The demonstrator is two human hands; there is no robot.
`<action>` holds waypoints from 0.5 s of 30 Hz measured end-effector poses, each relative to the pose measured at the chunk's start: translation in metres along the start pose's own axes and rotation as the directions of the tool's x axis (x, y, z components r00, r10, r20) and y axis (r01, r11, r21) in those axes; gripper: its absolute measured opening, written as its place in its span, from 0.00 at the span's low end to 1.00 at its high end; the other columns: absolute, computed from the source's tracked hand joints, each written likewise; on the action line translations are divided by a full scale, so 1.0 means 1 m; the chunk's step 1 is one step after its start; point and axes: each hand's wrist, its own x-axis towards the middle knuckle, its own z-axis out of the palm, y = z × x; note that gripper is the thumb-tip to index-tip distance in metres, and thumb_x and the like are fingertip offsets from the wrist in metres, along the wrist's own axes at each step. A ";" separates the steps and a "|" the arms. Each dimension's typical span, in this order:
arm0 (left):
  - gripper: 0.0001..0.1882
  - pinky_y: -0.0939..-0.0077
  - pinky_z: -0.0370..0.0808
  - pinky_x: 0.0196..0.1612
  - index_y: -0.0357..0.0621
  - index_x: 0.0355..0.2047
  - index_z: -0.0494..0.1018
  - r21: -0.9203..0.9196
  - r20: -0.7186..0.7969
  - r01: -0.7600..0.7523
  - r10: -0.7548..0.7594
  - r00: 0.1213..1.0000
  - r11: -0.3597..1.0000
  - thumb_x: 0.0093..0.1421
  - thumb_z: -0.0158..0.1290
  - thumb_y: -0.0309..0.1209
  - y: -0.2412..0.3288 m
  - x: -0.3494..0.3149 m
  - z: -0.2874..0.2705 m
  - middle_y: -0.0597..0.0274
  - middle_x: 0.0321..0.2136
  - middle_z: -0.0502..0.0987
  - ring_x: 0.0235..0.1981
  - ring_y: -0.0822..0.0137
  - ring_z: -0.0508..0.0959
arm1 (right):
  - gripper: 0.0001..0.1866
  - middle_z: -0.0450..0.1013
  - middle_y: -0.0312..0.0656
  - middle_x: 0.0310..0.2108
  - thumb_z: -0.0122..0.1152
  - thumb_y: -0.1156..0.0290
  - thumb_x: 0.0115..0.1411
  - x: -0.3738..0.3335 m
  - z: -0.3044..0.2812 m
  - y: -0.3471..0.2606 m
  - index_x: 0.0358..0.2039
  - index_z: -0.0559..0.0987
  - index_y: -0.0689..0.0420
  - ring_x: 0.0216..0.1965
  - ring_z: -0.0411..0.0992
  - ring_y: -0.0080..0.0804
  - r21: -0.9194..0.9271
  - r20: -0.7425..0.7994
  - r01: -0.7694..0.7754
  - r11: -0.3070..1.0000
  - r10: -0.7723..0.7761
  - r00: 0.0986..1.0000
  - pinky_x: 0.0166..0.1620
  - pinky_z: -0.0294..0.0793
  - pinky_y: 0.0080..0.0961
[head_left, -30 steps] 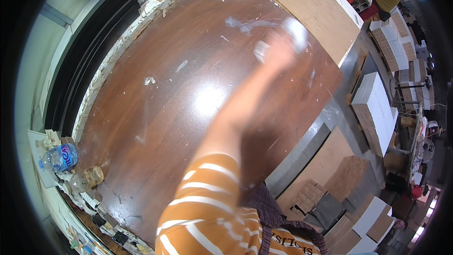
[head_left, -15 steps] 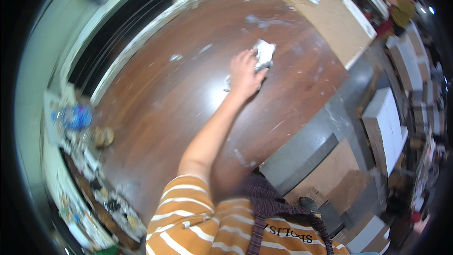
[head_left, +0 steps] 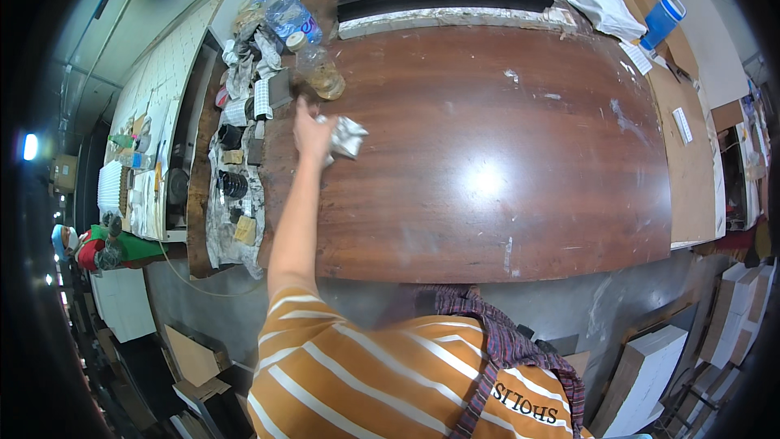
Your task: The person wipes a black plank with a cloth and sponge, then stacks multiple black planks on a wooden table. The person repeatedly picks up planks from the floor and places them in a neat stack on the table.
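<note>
White crumpled cloth [head_left: 349, 138] is held in my left hand [head_left: 312, 134], near the clear jar [head_left: 322, 73]. Caution: if I overreach toward it, contact could tip the jar.

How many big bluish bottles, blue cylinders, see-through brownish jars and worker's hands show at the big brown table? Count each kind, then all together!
Bluish bottle: 1
Blue cylinder: 1
Brownish jar: 1
Worker's hands: 1, the left hand, holding a crumpled white wad
Total: 4
</note>
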 end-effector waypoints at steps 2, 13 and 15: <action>0.56 0.61 0.70 0.57 0.36 0.67 0.54 0.051 -0.049 -0.029 0.031 0.998 0.998 0.42 0.71 0.43 -0.002 0.049 -0.004 0.41 0.56 0.72 0.56 0.47 0.74 | 0.06 0.76 0.49 0.31 0.57 0.68 0.57 -0.001 0.005 -0.011 0.30 0.78 0.56 0.36 0.75 0.47 -0.016 0.008 0.001 1.000 -0.001 1.000 0.40 0.73 0.40; 0.39 0.54 0.72 0.52 0.41 0.49 0.73 0.102 -0.045 0.102 -0.097 0.994 0.990 0.41 0.69 0.52 -0.031 0.112 0.006 0.45 0.46 0.79 0.50 0.46 0.78 | 0.07 0.75 0.49 0.30 0.56 0.67 0.58 -0.015 0.036 -0.036 0.29 0.77 0.57 0.34 0.74 0.47 -0.115 0.083 -0.039 0.993 0.049 0.995 0.38 0.72 0.39; 0.38 0.55 0.72 0.52 0.42 0.48 0.74 0.057 -0.055 0.042 -0.039 0.998 0.997 0.41 0.69 0.51 -0.051 0.110 -0.018 0.45 0.45 0.80 0.49 0.46 0.78 | 0.07 0.75 0.49 0.29 0.55 0.67 0.58 -0.014 0.037 -0.040 0.28 0.76 0.57 0.34 0.74 0.47 -0.111 0.081 -0.048 0.993 0.057 0.995 0.38 0.72 0.39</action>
